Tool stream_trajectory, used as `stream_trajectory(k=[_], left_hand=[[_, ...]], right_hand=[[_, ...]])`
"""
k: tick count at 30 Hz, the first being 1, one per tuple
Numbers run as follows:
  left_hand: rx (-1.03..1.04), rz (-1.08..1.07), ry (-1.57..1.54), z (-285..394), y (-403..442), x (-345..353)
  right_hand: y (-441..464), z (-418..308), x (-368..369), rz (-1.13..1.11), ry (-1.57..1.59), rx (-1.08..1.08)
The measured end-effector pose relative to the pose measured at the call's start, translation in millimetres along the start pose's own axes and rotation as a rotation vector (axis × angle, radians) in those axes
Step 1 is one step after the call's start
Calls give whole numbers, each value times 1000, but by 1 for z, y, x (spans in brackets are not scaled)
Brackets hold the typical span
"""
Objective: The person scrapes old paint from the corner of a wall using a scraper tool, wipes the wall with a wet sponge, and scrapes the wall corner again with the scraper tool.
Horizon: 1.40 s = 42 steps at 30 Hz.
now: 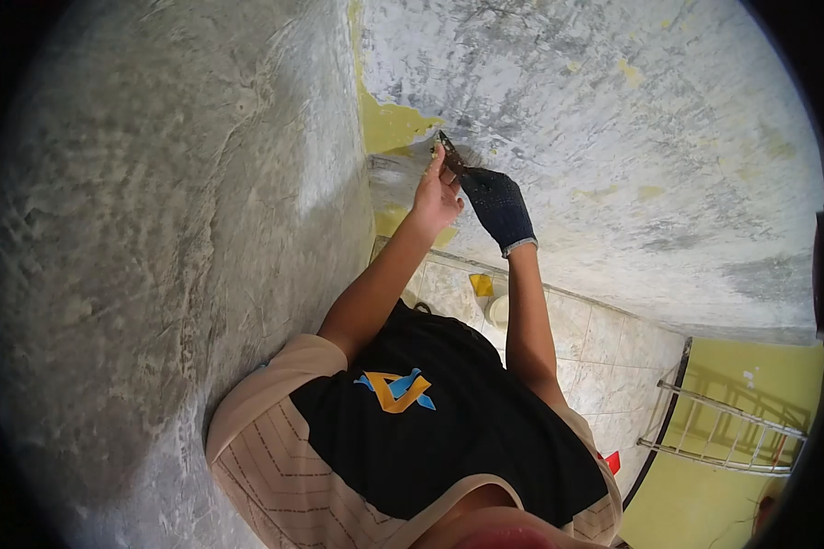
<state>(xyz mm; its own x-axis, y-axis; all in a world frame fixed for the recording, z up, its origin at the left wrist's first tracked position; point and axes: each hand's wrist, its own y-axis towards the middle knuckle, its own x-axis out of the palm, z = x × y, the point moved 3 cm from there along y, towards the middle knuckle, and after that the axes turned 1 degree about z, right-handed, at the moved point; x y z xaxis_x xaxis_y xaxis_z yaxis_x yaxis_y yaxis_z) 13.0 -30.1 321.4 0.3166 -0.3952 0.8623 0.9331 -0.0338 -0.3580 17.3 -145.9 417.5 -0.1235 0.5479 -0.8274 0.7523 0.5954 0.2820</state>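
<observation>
My bare left hand (437, 199) is raised near the wall corner. One digit points up along a dark-bladed scraper (449, 154), and the other fingers curl in by the blade. The exact contact of those fingers is partly hidden. My right hand (497, 203), in a dark knitted glove, is closed around the scraper's lower end, so the handle is out of sight. The blade's narrow tip points up and left, close to a bare yellow patch (395, 126) on the grey, smeared wall (604, 119).
Another rough grey wall (174, 210) stands close on my left. Below lie floor tiles (604, 339), a pale round container (497, 312) and a yellow piece (481, 285). A metal ladder (732, 430) is at lower right by a yellow wall (705, 494).
</observation>
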Motion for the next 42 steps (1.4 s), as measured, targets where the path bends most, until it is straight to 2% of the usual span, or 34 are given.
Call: stream_trajectory(k=[4,6,9,11,13,14,16,17,19,20,21,23,25,27,29,31,33,34,36,39,42], left_hand=[[-55,62,92,0,1,-7],[-17,49,12,-4,1,-5],[-14,-6,-73,6,2,-11],[-7,27,-60,6,4,-13],[-32,146,-62,-2,6,-15],[22,80,-142,-3,10,-15],[-11,40,-124,0,12,-28],[-27,-10,-106,3,16,-29],[-29,37,-30,-2,9,-17],[-58,109,17,-6,6,-10],[-95,189,68,-9,3,-9],[-88,190,70,-6,4,-9],[21,75,47,9,5,-15],[84,20,34,13,6,-15],[-31,74,146,-1,7,-15],[-77,125,74,-7,-4,10],[-73,32,42,-7,8,3],[-87,22,46,-4,9,3],[13,1,4,7,6,-1],[-72,63,27,4,3,0],[-33,64,-44,2,3,8]], right_hand=[[-5,8,2,34,158,54],[-2,4,3,-15,117,68],[-1,8,14,31,105,103],[-1,15,12,61,182,46],[0,9,7,-16,181,103],[1,11,13,-16,185,108],[5,8,19,16,20,-90],[2,11,16,21,15,-88],[-7,14,7,-24,292,179],[-11,21,4,-26,310,265],[-7,22,8,-30,317,264],[0,25,12,0,219,133],[7,12,24,57,205,43],[-2,7,22,92,260,51],[-12,22,12,33,394,223],[-11,19,-7,35,202,122],[-3,-3,-16,21,270,228],[-1,1,-5,57,234,198],[-5,-3,-1,116,204,107],[-7,-1,-12,85,241,70],[3,0,-15,70,223,91]])
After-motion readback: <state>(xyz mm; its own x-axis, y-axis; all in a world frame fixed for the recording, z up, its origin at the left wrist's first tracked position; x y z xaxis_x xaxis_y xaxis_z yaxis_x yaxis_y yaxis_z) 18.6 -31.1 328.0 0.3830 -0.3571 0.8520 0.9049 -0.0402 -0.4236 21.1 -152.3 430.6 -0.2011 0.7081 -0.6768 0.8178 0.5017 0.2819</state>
